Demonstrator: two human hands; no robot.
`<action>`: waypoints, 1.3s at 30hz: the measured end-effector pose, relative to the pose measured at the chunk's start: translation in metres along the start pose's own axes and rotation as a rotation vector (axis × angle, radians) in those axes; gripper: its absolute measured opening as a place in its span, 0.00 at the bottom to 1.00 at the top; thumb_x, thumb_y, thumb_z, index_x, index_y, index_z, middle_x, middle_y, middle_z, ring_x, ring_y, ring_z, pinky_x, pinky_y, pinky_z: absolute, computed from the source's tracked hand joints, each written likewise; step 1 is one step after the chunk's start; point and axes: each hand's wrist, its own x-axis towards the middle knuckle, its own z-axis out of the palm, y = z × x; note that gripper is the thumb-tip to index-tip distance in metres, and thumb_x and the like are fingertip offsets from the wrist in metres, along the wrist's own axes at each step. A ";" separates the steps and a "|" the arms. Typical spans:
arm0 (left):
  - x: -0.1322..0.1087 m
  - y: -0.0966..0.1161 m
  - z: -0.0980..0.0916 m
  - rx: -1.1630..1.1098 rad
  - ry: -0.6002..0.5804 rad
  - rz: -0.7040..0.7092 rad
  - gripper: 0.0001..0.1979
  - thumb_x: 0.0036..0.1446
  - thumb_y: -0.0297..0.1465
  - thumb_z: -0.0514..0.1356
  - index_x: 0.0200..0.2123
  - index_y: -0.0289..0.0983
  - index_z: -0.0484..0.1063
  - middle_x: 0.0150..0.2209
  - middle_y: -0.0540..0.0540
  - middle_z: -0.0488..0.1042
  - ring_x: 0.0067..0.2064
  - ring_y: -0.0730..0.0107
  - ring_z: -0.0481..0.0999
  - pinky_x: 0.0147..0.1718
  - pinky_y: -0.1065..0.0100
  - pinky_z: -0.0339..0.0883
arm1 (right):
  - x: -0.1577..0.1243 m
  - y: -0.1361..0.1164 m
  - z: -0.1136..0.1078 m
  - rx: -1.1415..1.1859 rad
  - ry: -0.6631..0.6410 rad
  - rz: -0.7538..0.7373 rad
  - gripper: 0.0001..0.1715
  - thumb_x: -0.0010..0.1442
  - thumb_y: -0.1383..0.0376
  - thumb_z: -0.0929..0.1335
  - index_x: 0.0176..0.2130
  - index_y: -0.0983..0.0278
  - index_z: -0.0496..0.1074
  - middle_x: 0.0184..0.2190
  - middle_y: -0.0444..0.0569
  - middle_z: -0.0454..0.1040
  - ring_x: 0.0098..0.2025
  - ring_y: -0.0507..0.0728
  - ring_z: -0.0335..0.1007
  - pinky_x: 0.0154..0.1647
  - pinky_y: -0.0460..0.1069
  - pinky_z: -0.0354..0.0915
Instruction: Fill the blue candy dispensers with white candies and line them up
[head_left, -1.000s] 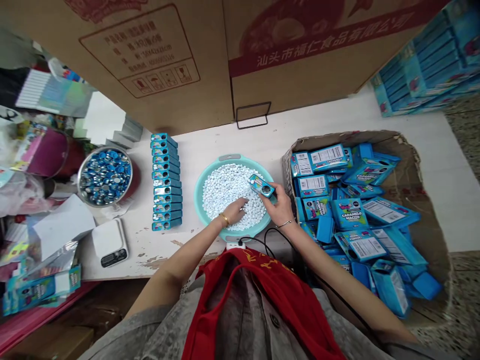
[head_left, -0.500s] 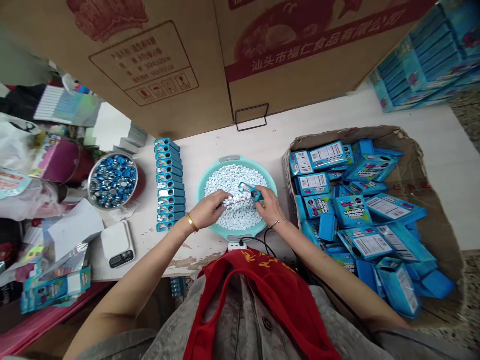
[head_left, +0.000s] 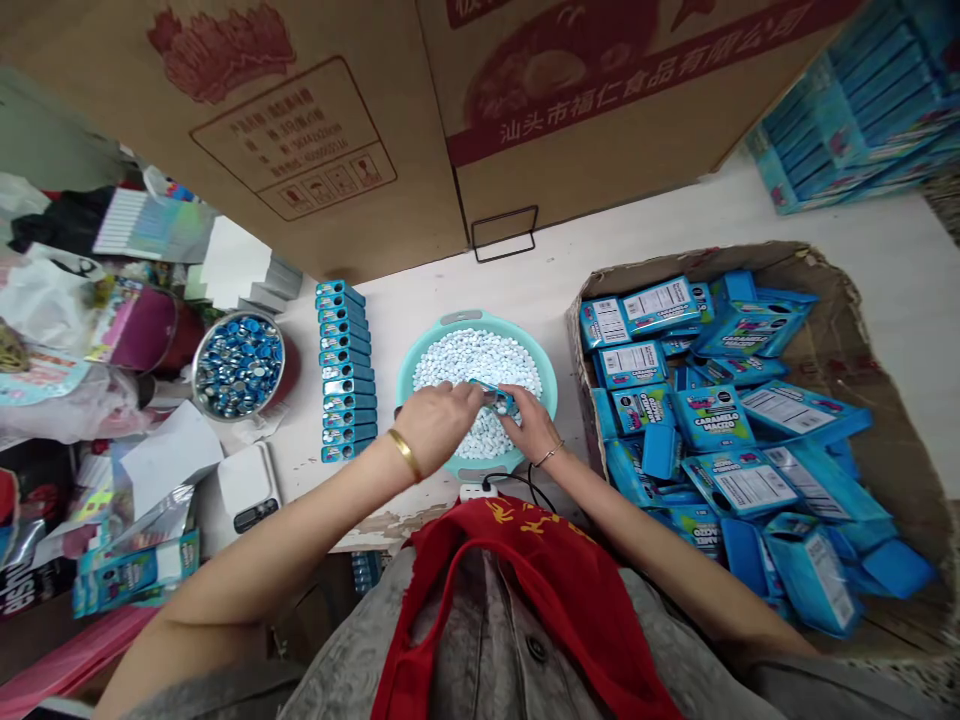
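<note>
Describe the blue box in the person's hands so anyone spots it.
Find the teal basin of white tablets. Over its near side, left hand and right hand meet on a small blue box. Unlike the row of boxes leftward, it is held.

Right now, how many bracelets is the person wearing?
2: a gold bangle on the left wrist, a thin bracelet on the right wrist. Both forearms are bare, so none seems hidden.
</note>
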 end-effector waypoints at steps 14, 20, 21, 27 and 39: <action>-0.021 -0.041 0.122 -0.690 0.325 0.025 0.11 0.56 0.35 0.61 0.41 0.36 0.68 0.38 0.44 0.70 0.39 0.65 0.69 0.38 0.65 0.65 | -0.019 -0.039 0.011 0.194 -0.250 0.032 0.17 0.58 0.62 0.65 0.48 0.61 0.65 0.42 0.50 0.74 0.44 0.59 0.72 0.46 0.54 0.67; -0.048 -0.034 0.114 -0.722 0.437 -0.026 0.12 0.55 0.38 0.63 0.33 0.36 0.66 0.32 0.48 0.65 0.34 0.69 0.65 0.32 0.69 0.59 | -0.020 -0.046 0.013 0.259 -0.301 0.010 0.21 0.57 0.60 0.66 0.50 0.61 0.64 0.43 0.50 0.74 0.43 0.58 0.72 0.45 0.53 0.68; -0.053 -0.033 0.114 -0.732 0.451 -0.039 0.13 0.55 0.39 0.63 0.33 0.36 0.66 0.31 0.49 0.65 0.33 0.70 0.64 0.31 0.69 0.58 | -0.020 -0.049 0.014 0.268 -0.311 0.005 0.21 0.58 0.60 0.66 0.50 0.61 0.64 0.43 0.50 0.74 0.43 0.58 0.72 0.45 0.53 0.68; -0.086 -0.025 0.121 -0.799 0.519 -0.133 0.16 0.53 0.43 0.64 0.32 0.36 0.66 0.30 0.50 0.63 0.32 0.72 0.62 0.29 0.71 0.55 | -0.028 -0.072 0.023 0.299 -0.401 -0.051 0.19 0.60 0.59 0.66 0.50 0.60 0.64 0.44 0.49 0.74 0.46 0.58 0.72 0.48 0.53 0.67; -0.054 -0.036 0.134 -0.645 0.591 -0.291 0.14 0.53 0.35 0.65 0.28 0.38 0.60 0.30 0.51 0.62 0.33 0.70 0.63 0.31 0.69 0.56 | 0.012 0.026 0.031 -0.291 -0.268 0.114 0.12 0.39 0.64 0.75 0.27 0.62 0.72 0.34 0.53 0.72 0.38 0.60 0.67 0.41 0.54 0.66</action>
